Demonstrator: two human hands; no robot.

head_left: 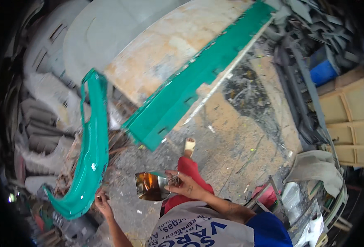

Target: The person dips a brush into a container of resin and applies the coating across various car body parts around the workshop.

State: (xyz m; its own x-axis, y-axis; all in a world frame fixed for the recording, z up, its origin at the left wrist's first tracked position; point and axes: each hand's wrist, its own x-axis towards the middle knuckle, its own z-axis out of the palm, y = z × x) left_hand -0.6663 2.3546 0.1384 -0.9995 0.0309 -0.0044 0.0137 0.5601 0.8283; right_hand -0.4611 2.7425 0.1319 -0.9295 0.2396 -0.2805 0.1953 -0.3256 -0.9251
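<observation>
A glossy green curved moulding (94, 152) stands at the left, its lower end bending toward the left. My left hand (102, 201) is beside the lower right edge of this moulding, fingers curled. Whether it grips that edge or something small, I cannot make out. In front of my body, my right hand (185, 184) is closed on a shiny metal can (160, 195), tilted, with amber colouring inside. Beyond, a long green panel (198, 88) with notches along its edge lies slanted toward the far right.
A stained pale board (157, 49) lies under the long panel. Grey moulded parts (46, 103) crowd the left. Dark scraps, a blue container (324, 68) and a tan ribbed panel (346, 119) stand at the right. A metal frame (276, 197) is near my right elbow.
</observation>
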